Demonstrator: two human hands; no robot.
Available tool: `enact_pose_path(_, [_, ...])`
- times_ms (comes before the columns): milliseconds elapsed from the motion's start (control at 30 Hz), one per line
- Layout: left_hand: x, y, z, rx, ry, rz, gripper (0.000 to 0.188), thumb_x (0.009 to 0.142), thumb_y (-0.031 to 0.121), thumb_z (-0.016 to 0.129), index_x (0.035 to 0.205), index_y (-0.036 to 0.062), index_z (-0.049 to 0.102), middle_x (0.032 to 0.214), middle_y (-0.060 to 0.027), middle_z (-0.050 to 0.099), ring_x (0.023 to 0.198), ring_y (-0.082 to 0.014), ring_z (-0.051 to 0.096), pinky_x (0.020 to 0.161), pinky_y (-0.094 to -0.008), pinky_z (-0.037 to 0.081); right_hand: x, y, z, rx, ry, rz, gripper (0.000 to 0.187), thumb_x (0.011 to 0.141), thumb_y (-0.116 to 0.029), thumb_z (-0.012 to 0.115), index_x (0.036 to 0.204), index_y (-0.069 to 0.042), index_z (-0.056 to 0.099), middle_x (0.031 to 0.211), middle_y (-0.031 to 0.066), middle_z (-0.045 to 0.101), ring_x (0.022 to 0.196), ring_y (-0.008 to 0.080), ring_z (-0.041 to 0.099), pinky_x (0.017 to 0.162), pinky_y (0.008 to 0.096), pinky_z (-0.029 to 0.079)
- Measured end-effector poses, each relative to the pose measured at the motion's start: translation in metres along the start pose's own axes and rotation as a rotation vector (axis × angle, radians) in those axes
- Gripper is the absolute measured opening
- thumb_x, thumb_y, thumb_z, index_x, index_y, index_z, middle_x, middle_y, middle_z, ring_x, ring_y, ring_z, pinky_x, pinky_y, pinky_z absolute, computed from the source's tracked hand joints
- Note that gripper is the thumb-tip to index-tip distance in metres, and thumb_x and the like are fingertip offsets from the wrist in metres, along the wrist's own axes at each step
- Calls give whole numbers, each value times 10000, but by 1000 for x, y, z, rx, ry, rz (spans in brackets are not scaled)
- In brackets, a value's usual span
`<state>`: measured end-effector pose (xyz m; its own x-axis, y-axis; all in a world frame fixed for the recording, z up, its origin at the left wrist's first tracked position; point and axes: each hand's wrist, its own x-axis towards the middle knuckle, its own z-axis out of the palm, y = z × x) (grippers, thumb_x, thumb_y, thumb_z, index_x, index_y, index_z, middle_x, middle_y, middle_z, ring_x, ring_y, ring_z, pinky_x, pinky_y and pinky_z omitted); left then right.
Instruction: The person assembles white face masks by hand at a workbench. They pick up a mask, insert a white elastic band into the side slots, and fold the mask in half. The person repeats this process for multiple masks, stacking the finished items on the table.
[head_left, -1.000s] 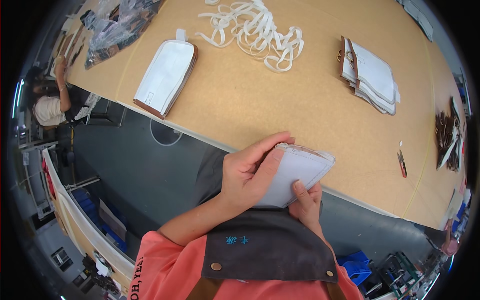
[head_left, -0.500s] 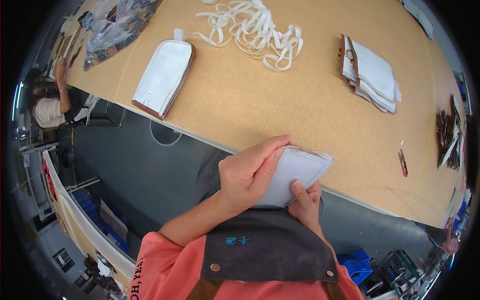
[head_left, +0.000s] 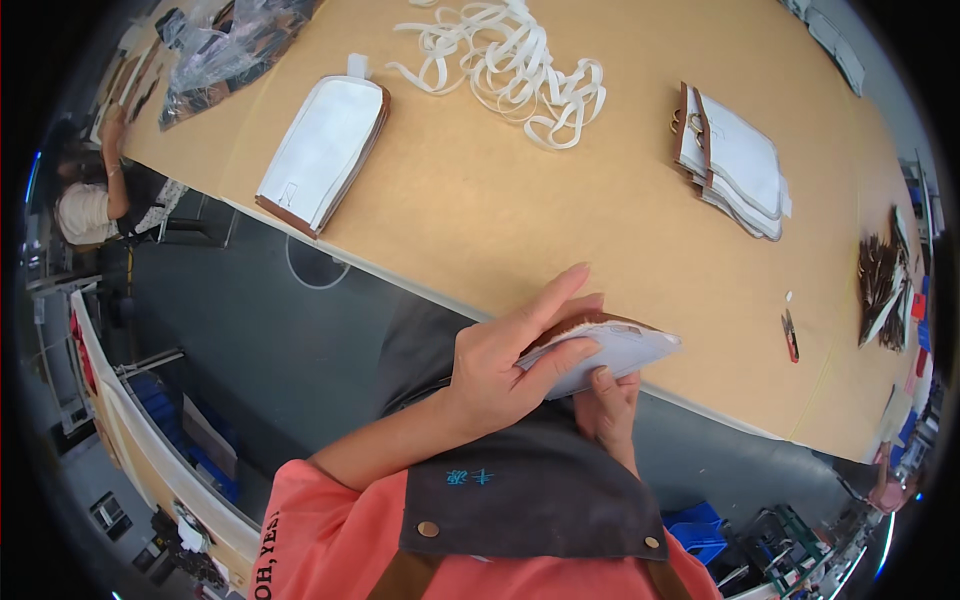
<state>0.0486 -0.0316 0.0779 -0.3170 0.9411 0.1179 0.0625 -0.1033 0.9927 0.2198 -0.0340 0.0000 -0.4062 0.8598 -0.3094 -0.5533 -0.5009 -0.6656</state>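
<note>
The left hand (head_left: 505, 365) lies flat on top of a thin stack of white pieces (head_left: 600, 352) with brown edges. Its fingers are long and straight, and its grip pinches the stack from above with the thumb under the side. The right hand (head_left: 608, 405) is under the stack, with its fingers curled up to press the bottom. The stack sits at the near edge of the worktop (head_left: 500, 220), just over the dark apron (head_left: 520, 490).

Far from the stack, up the worktop, lies a white pile (head_left: 322, 150) by the left edge. A heap of white straps (head_left: 520, 65) lies past it. Another white pile (head_left: 735, 160) lies to the right. Small red snips (head_left: 790, 335) lie right of the stack. The worktop between them is bare.
</note>
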Motion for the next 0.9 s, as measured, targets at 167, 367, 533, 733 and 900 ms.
enact_pose_path(167, [-3,-8,-9,111,-162,110,354,892,-8,681,1241,-49,640,1112,-175,726,971,-224,734,824,-286,570,0,1,-6,-1,-14,-1,469,906,-206,743,1309,-69,546,1246,64,641,1176,213,597,1029,399,456])
enact_pose_path(367, [-3,-10,-13,56,-142,177,370,883,-31,673,1251,-56,634,1083,-172,732,945,-232,740,813,-282,571,3,4,-4,44,-39,-17,385,919,-151,711,1262,-50,569,1239,71,643,1170,208,587,1049,402,412])
enact_pose_path(533, [-1,-14,-12,132,-38,294,350,865,-46,684,1213,-61,657,1044,-197,731,886,-234,745,758,-284,583,5,6,1,55,-39,2,398,932,-146,691,1294,-52,554,1266,78,634,1204,215,572,1066,404,402])
enact_pose_path(733, [11,-18,-13,369,87,437,306,844,-59,700,1150,-57,690,961,-194,737,788,-248,746,659,-289,590,5,8,14,11,20,49,469,966,-149,642,1391,-50,472,1376,98,564,1281,230,522,1104,417,383])
enact_pose_path(900, [19,-33,-12,397,123,401,309,861,-15,705,1169,-32,688,949,-182,738,775,-254,742,663,-291,587,6,6,30,-30,127,70,484,993,-166,612,1426,-57,426,1398,105,542,1289,235,513,1104,422,389])
